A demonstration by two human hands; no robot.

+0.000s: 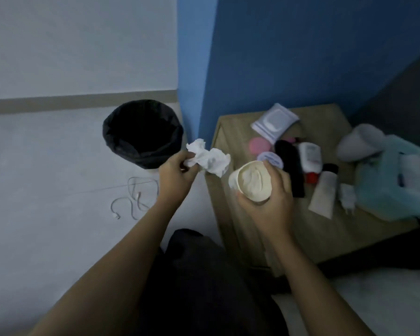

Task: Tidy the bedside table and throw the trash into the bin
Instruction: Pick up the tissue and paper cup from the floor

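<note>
bedroom in a home: small wooden surface (230, 132) in a blue-walled corner, covered in toiletries – wipes pack (274, 122), lotion bottle (309, 156), cream tube (324, 192), tissue pack (393, 180), charger plug (347, 196). Bed (374, 299) edge with white sheet lower right. Bin (142, 134) with black liner on pale floor (46, 166), white cable (134, 197) lying loose beside it

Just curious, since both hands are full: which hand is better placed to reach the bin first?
Probably left. The left hand grips the crumpled tissue close beside the bin; the right hand holds the paper cup farther off, over the bedside table.
</note>
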